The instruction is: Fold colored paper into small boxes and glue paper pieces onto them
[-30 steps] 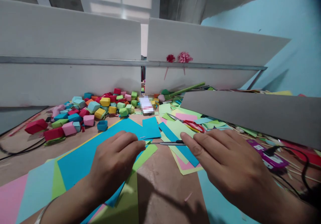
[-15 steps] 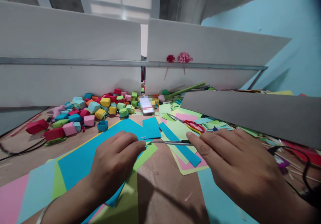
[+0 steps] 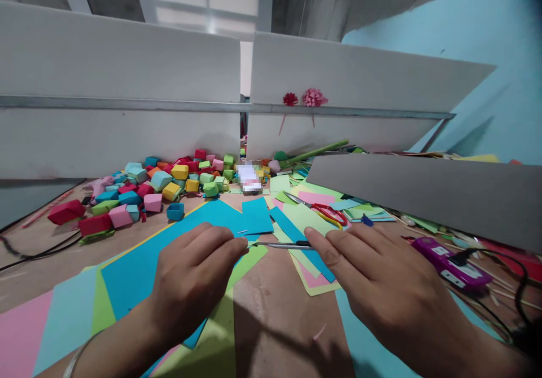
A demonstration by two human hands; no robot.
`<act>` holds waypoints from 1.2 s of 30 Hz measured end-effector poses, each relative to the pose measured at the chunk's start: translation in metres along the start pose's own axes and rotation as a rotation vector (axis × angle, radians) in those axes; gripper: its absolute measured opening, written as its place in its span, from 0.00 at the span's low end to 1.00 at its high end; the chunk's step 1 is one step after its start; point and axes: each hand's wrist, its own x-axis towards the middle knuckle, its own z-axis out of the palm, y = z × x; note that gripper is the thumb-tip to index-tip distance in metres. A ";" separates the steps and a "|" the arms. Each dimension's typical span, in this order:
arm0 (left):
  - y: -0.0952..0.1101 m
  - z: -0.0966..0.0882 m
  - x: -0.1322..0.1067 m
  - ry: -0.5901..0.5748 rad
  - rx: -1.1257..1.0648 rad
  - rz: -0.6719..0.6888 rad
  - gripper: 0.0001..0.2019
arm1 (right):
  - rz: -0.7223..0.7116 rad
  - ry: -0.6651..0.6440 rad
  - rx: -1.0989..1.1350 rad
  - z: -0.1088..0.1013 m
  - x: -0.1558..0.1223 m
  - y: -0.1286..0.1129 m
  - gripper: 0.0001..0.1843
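Silver tool (image 3: 284,246) spans the gap between the left hand (image 3: 195,276) and the right hand (image 3: 389,288), its long axis running side to side; the right fingers, mostly straight, seem to grasp its dark end, while the left thumb and forefinger, nearest its thin tip, pinch a green scrap (image 3: 253,245); whether they also grip the tip cannot be told
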 end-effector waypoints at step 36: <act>-0.002 0.012 0.007 -0.289 -1.114 -1.246 0.13 | 0.602 -0.222 1.156 0.044 0.044 -0.021 0.08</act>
